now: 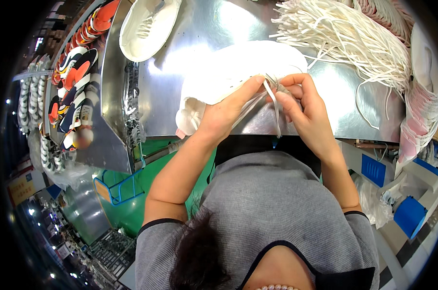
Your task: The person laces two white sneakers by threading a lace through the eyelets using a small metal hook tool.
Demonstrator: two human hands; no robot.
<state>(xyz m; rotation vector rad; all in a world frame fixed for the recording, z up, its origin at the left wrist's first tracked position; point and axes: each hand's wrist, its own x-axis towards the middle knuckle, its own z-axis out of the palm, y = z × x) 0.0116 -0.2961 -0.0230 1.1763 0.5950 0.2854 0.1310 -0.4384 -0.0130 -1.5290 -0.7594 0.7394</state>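
A white shoe upper (243, 60), washed out by glare, lies at the table's near edge. My left hand (223, 115) is closed on its near side, thumb on top and pointing right. A flat white lace (275, 108) runs by the left thumb tip and hangs down between my hands. My right hand (310, 112) is closed, thumb and fingers pinching a slim tool with a grey, wrapped-looking grip (282, 89). Thin metal shows at the tool's end, beside the lace; its exact kind is unclear. The upper's padded heel end (190, 116) sticks out left of my left wrist.
A thick bundle of white laces (344, 41) lies at the far right, beside stacked pinkish-white uppers (424, 106). A white oval tray (132, 41) stands far left on the metal table (156, 116). Orange, black and white shoe parts (76, 92) fill a side rack.
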